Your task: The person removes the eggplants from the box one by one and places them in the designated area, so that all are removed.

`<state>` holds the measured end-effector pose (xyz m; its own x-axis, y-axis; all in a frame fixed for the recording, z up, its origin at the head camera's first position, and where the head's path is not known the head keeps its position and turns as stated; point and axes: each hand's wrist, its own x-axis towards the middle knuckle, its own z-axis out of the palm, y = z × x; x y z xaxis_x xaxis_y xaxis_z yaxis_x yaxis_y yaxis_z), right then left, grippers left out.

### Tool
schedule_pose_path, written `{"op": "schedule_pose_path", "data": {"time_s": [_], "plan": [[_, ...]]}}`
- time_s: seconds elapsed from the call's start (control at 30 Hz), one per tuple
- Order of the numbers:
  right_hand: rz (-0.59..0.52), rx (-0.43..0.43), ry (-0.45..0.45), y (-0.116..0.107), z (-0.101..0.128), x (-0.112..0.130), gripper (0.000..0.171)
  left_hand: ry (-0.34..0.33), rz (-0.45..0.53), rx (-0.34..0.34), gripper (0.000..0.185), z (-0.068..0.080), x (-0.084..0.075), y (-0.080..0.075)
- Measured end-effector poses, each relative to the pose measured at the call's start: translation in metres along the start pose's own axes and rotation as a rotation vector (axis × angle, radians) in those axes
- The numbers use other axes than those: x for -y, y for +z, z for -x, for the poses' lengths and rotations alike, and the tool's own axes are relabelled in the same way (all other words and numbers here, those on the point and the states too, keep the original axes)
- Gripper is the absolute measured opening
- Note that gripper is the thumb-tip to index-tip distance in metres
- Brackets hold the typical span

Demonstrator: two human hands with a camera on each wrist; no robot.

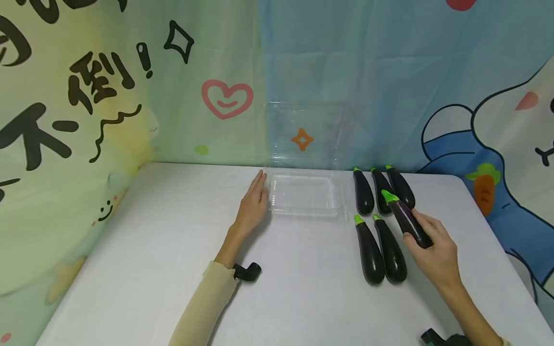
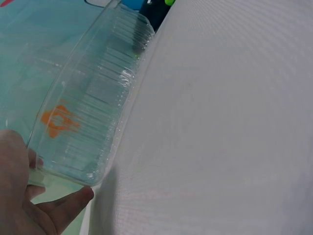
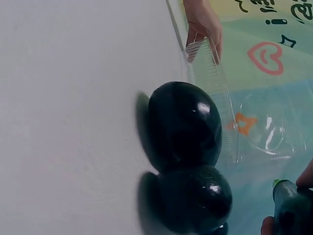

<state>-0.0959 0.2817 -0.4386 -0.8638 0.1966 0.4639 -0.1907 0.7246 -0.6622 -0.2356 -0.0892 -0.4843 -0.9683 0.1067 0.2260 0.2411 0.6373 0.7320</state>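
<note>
A clear plastic clamshell box (image 1: 306,192) stands with its lid raised at the back of the table. My left hand (image 1: 253,204) touches the left side of the box with its fingers fairly straight; in the left wrist view the thumb (image 2: 73,205) lies at the box's corner. Farther right, my right hand (image 1: 434,247) grips a dark purple eggplant (image 1: 407,218) with a bright green stem, lifted above the others. Just left of that hand lie two eggplants, a left one (image 1: 370,252) and a right one (image 1: 391,252), side by side.
Three more eggplants lie in a back row right of the box: a left one (image 1: 363,192), a middle one (image 1: 381,185) and a right one (image 1: 400,187). The white table (image 1: 303,283) ends at a printed cloth backdrop (image 1: 207,57).
</note>
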Motion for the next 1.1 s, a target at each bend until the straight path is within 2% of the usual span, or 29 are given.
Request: {"op": "schedule_pose_path", "data": {"time_s": [0.17,0.5,0.67,0.87,1.1], "plan": [[-0.002,-0.041,0.016,0.001,0.004,-0.005,0.057,-0.004,0.001,0.006,0.047,0.000,0.000,-0.001],[-0.057,-0.024,-0.020,0.003,0.013,-0.024,0.050,-0.003,0.002,0.008,0.047,0.001,-0.001,-0.001],[-0.062,-0.035,0.017,0.003,0.017,-0.028,0.051,0.003,0.001,0.004,0.047,0.001,-0.002,0.000],[0.021,0.067,0.107,-0.007,0.023,-0.023,0.062,-0.015,-0.007,0.008,0.047,0.001,-0.002,0.001],[0.032,0.202,0.131,-0.013,0.030,-0.030,0.062,-0.006,-0.008,0.006,0.047,0.000,-0.001,0.000]]}}
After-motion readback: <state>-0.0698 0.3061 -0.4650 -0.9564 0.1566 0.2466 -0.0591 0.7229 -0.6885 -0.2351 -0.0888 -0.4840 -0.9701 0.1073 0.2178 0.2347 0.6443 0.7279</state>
